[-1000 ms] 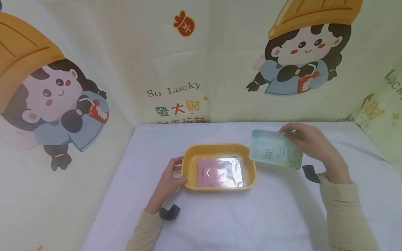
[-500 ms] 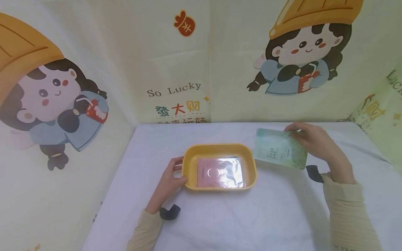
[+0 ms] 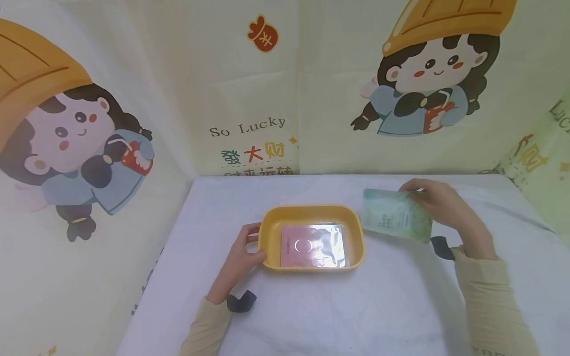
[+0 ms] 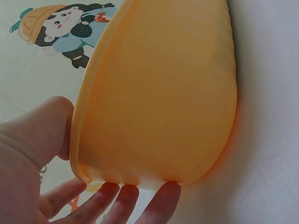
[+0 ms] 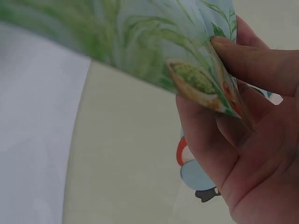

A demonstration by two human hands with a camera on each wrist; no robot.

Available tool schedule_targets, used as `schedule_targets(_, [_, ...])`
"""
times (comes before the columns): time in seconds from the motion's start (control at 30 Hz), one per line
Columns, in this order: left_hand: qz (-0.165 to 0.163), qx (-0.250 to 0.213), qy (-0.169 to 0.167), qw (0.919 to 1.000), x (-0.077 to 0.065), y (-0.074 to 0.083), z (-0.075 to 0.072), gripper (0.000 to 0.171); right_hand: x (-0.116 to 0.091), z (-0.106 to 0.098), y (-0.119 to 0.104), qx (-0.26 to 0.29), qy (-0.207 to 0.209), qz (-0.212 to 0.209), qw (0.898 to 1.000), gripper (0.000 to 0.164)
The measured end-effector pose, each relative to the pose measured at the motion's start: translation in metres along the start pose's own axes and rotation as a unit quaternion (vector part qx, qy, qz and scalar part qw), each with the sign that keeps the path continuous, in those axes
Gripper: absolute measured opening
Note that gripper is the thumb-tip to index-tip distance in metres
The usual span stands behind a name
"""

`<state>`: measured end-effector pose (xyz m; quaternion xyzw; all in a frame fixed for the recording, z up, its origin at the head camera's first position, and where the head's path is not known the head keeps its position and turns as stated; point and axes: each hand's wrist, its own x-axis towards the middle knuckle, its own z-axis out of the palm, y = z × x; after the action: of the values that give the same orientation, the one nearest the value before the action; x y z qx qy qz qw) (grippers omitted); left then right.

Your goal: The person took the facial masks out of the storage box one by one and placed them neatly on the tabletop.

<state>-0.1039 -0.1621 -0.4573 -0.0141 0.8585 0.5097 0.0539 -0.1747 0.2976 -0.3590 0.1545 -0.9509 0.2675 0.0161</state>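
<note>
A yellow oblong tray (image 3: 311,212) sits on the white-covered table, with a flat pink packet (image 3: 291,247) in it, shiny on its right part. At the tray's left end my left hand (image 3: 240,254) holds on, thumb by the rim; the left wrist view has its fingertips (image 4: 168,191) against the outer wall. My right hand (image 3: 438,205) pinches a flat pale-green packet (image 3: 385,212) by its upper right part, just right of the tray. Leaves and a bowl of green grains are printed on this packet in the right wrist view, the thumb (image 5: 254,63) pressing its face.
A white cloth (image 3: 311,316) covers the table. Behind and to the sides hangs a cream backdrop (image 3: 329,123) with cartoon figures and lettering. Each wrist wears a dark strap piece, and beige sleeves cover both forearms.
My right hand has shifted slightly to the right with the green packet, then a little lower and nearer. The left hand and tray hold their place.
</note>
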Motion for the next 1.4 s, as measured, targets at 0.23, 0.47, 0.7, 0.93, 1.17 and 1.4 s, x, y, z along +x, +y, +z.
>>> schedule_targets(0.23, [0.004,0.002,0.001,1.0,0.002,-0.002,-0.001,0.067,0.008,0.01,-0.001,0.015,-0.037,0.024,0.999,0.026])
schedule_targets(0.47, [0.007,-0.01,-0.002,0.9999,0.002,-0.002,-0.002,0.068,0.018,0.018,-0.001,0.027,-0.052,0.014,0.998,0.027])
schedule_targets(0.7, [0.001,-0.005,-0.003,1.0,0.002,-0.001,-0.003,0.069,0.028,0.029,0.006,0.024,-0.061,0.015,0.998,0.028])
schedule_targets(0.93, [0.003,-0.012,-0.005,0.9999,0.003,-0.003,-0.003,0.069,0.035,0.038,0.011,0.032,-0.068,0.019,0.997,0.029])
schedule_targets(1.17, [0.005,-0.019,-0.008,0.9998,0.002,-0.002,-0.002,0.068,0.041,0.047,0.02,0.031,-0.086,0.044,0.995,0.03])
schedule_targets(1.4, [0.003,-0.014,-0.005,0.9999,0.001,0.0,-0.002,0.068,0.045,0.053,0.026,0.03,-0.084,0.026,0.996,0.032])
